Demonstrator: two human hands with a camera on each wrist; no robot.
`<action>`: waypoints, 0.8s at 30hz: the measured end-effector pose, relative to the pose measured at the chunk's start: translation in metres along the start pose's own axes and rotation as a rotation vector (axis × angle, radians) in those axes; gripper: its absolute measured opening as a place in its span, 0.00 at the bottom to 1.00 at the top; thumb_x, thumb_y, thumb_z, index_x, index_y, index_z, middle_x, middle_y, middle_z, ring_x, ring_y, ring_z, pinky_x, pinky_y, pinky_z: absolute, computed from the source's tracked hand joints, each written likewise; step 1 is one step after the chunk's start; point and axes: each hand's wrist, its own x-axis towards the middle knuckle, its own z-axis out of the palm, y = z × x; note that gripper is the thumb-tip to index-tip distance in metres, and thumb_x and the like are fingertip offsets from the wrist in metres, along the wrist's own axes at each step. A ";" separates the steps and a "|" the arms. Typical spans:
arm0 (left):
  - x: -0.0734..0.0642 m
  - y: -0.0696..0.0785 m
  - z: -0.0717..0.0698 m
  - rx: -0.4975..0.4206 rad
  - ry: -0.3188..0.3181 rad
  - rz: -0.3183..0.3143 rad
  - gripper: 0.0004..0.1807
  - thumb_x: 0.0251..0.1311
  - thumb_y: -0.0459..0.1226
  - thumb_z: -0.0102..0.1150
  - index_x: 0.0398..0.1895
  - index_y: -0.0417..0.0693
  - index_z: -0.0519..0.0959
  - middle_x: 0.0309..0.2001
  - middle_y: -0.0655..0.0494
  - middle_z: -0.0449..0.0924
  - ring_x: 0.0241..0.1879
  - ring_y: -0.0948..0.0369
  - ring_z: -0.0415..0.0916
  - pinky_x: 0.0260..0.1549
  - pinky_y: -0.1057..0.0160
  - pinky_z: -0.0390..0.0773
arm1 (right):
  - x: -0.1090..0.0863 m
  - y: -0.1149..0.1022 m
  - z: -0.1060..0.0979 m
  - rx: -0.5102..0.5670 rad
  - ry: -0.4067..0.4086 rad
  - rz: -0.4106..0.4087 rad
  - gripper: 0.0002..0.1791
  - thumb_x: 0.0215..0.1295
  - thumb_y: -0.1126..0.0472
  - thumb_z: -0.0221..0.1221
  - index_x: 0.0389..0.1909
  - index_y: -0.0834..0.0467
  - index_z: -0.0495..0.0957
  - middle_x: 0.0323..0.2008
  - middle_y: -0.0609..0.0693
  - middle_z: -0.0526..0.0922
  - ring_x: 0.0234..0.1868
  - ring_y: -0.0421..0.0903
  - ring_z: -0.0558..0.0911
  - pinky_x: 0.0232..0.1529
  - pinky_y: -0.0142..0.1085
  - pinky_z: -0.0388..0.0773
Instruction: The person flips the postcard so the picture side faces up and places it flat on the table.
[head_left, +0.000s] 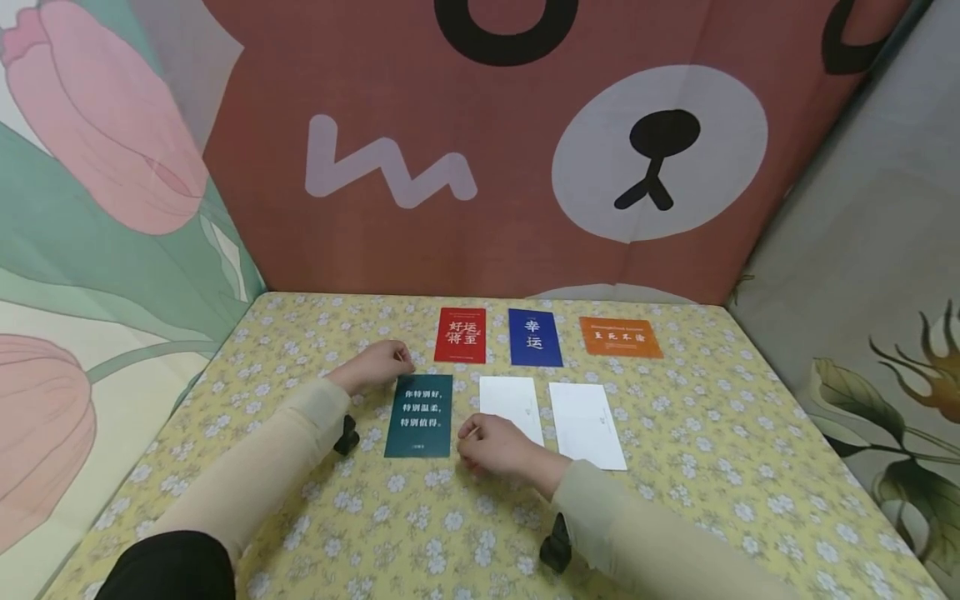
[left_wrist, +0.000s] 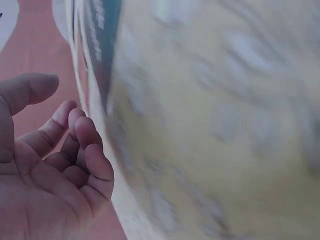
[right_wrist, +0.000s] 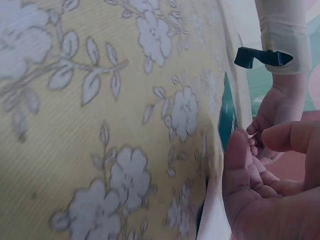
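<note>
A dark green card (head_left: pixel 418 417) with white characters lies on the flowered tablecloth. Just off its top left corner is my left hand (head_left: pixel 375 364); in the left wrist view its fingers (left_wrist: pixel 92 130) curl loosely, thumb apart, around nothing. My right hand (head_left: pixel 497 447) hovers by the green card's lower right side and covers the lower left of a white card (head_left: pixel 510 398). Its thumb and forefinger stand apart with nothing between them in the right wrist view. Another white card (head_left: pixel 587 425) lies to the right of the first.
Behind these lies a row of cards: a red card (head_left: pixel 460 335), a blue card (head_left: pixel 536 337) and an orange card (head_left: pixel 621 337) turned sideways. The yellow tablecloth (head_left: pixel 360 517) reaches back to a brown bear-print curtain (head_left: pixel 390 250). Printed curtains hang on both sides.
</note>
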 end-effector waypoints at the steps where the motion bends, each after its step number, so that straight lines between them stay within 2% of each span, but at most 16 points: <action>1: 0.000 0.002 0.000 -0.009 -0.005 0.005 0.09 0.75 0.39 0.56 0.39 0.42 0.77 0.39 0.47 0.77 0.33 0.55 0.70 0.32 0.57 0.72 | -0.002 0.000 -0.002 0.006 0.005 0.005 0.10 0.71 0.64 0.57 0.48 0.65 0.77 0.31 0.52 0.84 0.28 0.46 0.84 0.35 0.39 0.82; 4: 0.001 0.008 0.002 -0.045 -0.032 0.017 0.09 0.75 0.41 0.56 0.41 0.43 0.77 0.39 0.46 0.77 0.35 0.54 0.71 0.34 0.55 0.73 | -0.007 0.003 -0.008 0.051 0.030 0.031 0.11 0.70 0.65 0.58 0.49 0.66 0.77 0.32 0.54 0.84 0.30 0.47 0.84 0.36 0.41 0.83; 12: 0.003 0.026 0.012 -0.119 -0.084 0.028 0.10 0.76 0.40 0.56 0.44 0.41 0.76 0.40 0.44 0.76 0.37 0.53 0.73 0.37 0.56 0.75 | -0.024 0.015 -0.029 0.062 0.120 0.085 0.12 0.67 0.67 0.58 0.50 0.67 0.77 0.33 0.55 0.84 0.30 0.47 0.83 0.34 0.41 0.82; 20: 0.007 0.043 0.024 -0.132 -0.107 0.028 0.10 0.74 0.40 0.59 0.48 0.41 0.76 0.45 0.44 0.79 0.41 0.54 0.78 0.42 0.58 0.81 | -0.041 0.027 -0.049 0.090 0.228 0.167 0.08 0.72 0.67 0.57 0.47 0.66 0.76 0.33 0.58 0.82 0.31 0.48 0.82 0.33 0.41 0.83; 24: 0.010 0.053 0.030 -0.176 -0.140 0.020 0.13 0.74 0.39 0.59 0.52 0.40 0.76 0.48 0.44 0.79 0.46 0.53 0.80 0.46 0.57 0.82 | -0.045 0.031 -0.056 0.086 0.262 0.216 0.07 0.73 0.65 0.57 0.45 0.66 0.76 0.34 0.58 0.82 0.32 0.48 0.82 0.34 0.41 0.83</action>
